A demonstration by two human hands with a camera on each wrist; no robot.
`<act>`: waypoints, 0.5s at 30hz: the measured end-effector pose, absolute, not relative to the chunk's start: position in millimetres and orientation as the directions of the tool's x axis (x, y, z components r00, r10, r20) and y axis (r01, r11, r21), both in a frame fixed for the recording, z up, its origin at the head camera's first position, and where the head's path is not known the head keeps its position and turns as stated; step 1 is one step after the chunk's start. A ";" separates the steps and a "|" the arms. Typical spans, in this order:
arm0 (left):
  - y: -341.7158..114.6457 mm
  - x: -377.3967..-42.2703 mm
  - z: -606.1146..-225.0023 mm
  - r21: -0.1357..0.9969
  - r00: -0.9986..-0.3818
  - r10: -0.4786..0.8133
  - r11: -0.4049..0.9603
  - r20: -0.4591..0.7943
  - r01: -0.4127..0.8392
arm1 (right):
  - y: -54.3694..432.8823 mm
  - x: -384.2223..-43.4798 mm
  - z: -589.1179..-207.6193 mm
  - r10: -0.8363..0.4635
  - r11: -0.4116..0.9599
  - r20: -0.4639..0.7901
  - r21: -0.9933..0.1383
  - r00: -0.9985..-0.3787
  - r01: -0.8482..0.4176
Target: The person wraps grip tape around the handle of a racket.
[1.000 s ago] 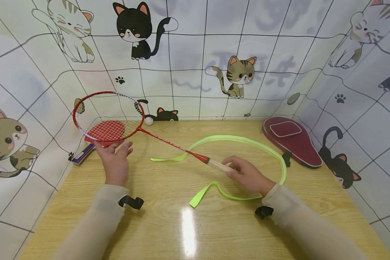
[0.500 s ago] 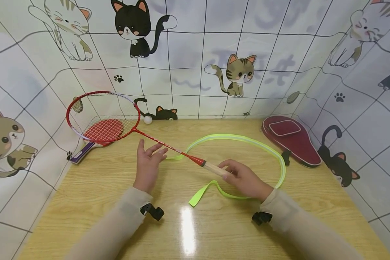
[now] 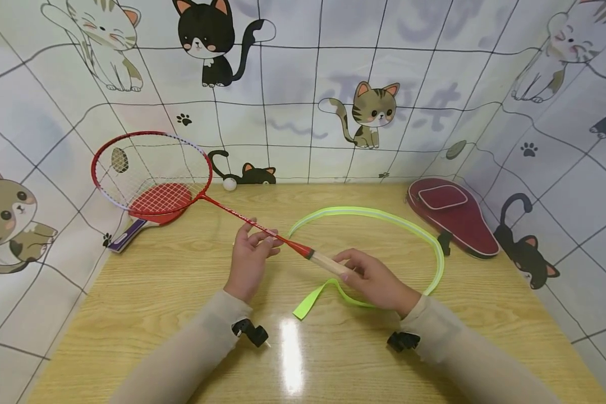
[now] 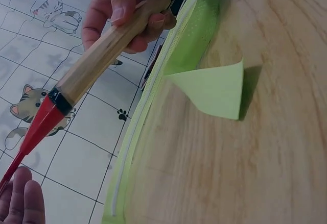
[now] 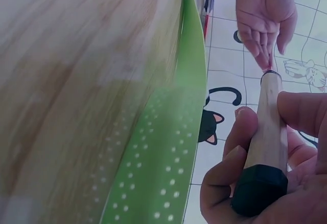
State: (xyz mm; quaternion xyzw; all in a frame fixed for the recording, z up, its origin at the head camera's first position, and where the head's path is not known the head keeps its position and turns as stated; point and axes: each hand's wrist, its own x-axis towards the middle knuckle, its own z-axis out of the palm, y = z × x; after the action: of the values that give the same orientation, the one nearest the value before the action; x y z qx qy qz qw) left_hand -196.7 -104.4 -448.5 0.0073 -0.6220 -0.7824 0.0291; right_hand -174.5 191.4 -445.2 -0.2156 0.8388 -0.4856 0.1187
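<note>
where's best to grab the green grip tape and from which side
Probably pinch the green grip tape at its near free end, coming from the person's left: that end's tip points leftward and its edge stands up off the table, casting a shadow. The left hand suits, since the right hand holds the badminton racket.

We are looking at an indoor tabletop nook; whether in a home or elsewhere, we cannot tell. Tile-patterned sheeting [image 3: 293, 73] printed with cartoon cats [image 3: 375, 116] rises along the back, left and right edges of the wood-grain table [image 3: 343, 359]. We also see a table-tennis paddle [image 3: 174, 216] by the back left corner.
</note>
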 end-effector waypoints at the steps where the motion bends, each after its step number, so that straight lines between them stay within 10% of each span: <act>1: -103.6 -196.1 -449.5 0.976 -0.999 -0.042 -0.215 0.019 0.027 | 190.5 -173.9 -445.5 -0.482 0.431 0.006 -0.869 -0.876 -0.243; 15: -99.5 -192.6 -461.3 0.978 -0.999 0.015 -0.203 -0.042 -0.044 | 181.3 -165.3 -443.0 -0.566 0.462 -0.101 -0.861 -0.818 -0.213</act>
State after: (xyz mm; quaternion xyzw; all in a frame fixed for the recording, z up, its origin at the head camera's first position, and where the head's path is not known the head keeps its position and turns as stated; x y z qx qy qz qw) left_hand -192.6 -99.5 -461.3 0.0114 -0.6309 -0.7756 -0.0189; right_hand -165.3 181.3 -443.0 -0.2335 0.8335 -0.4631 0.1904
